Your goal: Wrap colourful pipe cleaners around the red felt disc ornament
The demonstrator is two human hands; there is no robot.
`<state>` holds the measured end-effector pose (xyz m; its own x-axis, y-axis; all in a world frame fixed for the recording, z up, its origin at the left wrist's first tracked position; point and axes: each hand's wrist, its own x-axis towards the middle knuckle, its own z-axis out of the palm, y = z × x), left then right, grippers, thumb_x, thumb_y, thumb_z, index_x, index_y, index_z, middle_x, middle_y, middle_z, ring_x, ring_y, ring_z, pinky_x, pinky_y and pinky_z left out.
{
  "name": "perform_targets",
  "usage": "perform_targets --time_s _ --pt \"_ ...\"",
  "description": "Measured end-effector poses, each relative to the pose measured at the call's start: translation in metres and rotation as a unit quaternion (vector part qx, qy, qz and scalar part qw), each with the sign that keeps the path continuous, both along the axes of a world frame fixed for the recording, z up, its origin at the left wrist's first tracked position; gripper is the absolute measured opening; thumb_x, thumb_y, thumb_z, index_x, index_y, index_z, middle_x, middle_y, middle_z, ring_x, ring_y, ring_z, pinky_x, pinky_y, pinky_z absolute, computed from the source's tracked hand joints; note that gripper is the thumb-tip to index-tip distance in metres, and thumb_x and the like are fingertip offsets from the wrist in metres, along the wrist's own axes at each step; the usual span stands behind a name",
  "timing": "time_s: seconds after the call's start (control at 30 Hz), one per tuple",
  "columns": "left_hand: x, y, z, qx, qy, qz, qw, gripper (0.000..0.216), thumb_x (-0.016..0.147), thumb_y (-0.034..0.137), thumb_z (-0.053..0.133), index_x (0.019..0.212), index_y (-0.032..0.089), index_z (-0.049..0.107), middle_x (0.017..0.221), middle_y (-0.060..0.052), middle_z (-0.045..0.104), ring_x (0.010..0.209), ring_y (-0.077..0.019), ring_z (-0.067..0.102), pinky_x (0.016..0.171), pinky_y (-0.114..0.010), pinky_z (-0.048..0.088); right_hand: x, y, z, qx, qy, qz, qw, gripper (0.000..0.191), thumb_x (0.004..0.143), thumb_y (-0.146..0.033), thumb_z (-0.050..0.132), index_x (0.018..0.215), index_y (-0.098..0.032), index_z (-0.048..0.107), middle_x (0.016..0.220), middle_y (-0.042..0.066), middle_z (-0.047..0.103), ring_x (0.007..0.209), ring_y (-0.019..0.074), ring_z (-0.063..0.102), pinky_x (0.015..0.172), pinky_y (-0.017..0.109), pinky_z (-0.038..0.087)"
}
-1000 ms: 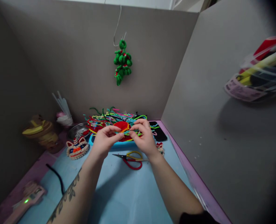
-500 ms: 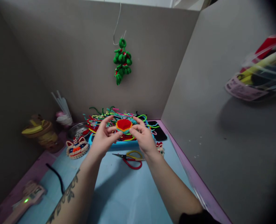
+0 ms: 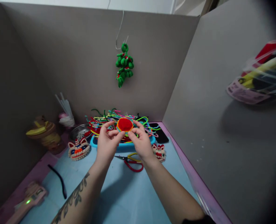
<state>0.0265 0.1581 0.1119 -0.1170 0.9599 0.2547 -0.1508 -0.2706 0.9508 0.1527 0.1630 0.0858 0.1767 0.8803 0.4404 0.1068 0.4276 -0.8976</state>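
Between my two hands is a small round fuzzy piece (image 3: 125, 124), red in the middle with an orange and teal rim, its flat face turned toward me. My left hand (image 3: 108, 137) pinches its lower left edge with thumb and fingers. On the other side my right hand (image 3: 139, 135) grips the lower right edge the same way. Behind them a blue tray (image 3: 94, 142) holds many coloured pipe cleaners (image 3: 98, 119). Scissors (image 3: 134, 165) with yellow and red handles lie under my right wrist.
Two lion-like craft faces lie on the mat, one at left (image 3: 79, 150), one at right (image 3: 159, 152). A metal bowl (image 3: 73, 132), a phone (image 3: 160, 135), a black strip (image 3: 59, 179) and a pink glue-gun-like tool (image 3: 32, 199) surround them. A green ornament (image 3: 124, 67) hangs behind.
The round piece has tilted up, so more of its red face shows. Both hands keep hold of it. The whole view has shifted slightly.
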Motion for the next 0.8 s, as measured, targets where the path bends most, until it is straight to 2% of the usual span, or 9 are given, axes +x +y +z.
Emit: perform_targets --time_s 0.17,0.27,0.5,0.63,0.8 --pt "0.003 -0.004 -0.001 0.038 -0.009 0.066 0.997 0.048 0.066 0.024 0.075 0.104 0.021 0.046 0.063 0.005 0.062 0.054 -0.0094 0.06 0.059 -0.021 0.048 -0.002 -0.008 0.006 0.044 -0.05 -0.035 0.997 0.016 0.079 -0.028 0.059 0.065 -0.019 0.057 0.134 0.008 0.045 0.122 0.0221 0.047 0.104 0.038 0.034" --pt "0.004 -0.005 -0.002 0.043 -0.009 0.081 0.996 0.045 0.066 0.024 0.075 0.101 0.022 0.046 0.063 0.005 0.062 0.054 -0.0098 0.061 0.057 -0.02 0.047 -0.004 -0.008 0.006 0.044 -0.044 -0.031 0.998 0.016 0.079 -0.028 0.059 0.066 -0.019 0.058 0.131 0.009 0.047 0.12 0.0217 0.048 0.104 0.037 0.035" --pt "-0.006 0.008 -0.003 -0.046 -0.061 -0.05 0.996 0.057 0.065 0.033 0.077 0.111 0.018 0.046 0.056 0.006 0.06 0.04 -0.0051 0.046 0.042 -0.015 0.035 0.01 0.004 0.002 0.011 -0.037 0.005 0.999 0.017 0.076 -0.031 0.062 0.064 -0.019 0.06 0.128 0.008 0.05 0.121 0.024 0.048 0.105 0.041 0.033" --pt "-0.004 0.009 -0.003 -0.049 -0.094 -0.046 0.993 0.06 0.062 0.031 0.079 0.11 0.017 0.046 0.052 0.009 0.056 0.036 -0.0025 0.038 0.037 -0.013 0.025 0.014 0.007 0.002 -0.017 -0.026 0.047 0.998 0.02 0.075 -0.034 0.065 0.063 -0.019 0.062 0.136 0.008 0.047 0.128 0.0245 0.043 0.108 0.04 0.028" --pt "0.001 0.007 -0.006 -0.045 -0.103 -0.031 0.993 0.057 0.06 0.028 0.08 0.106 0.018 0.046 0.056 0.007 0.061 0.036 -0.0022 0.037 0.038 -0.013 0.026 0.011 0.007 0.002 -0.052 0.005 0.101 0.993 0.02 0.072 -0.04 0.068 0.075 -0.02 0.071 0.14 0.007 0.045 0.129 0.0238 0.043 0.11 0.036 0.027"
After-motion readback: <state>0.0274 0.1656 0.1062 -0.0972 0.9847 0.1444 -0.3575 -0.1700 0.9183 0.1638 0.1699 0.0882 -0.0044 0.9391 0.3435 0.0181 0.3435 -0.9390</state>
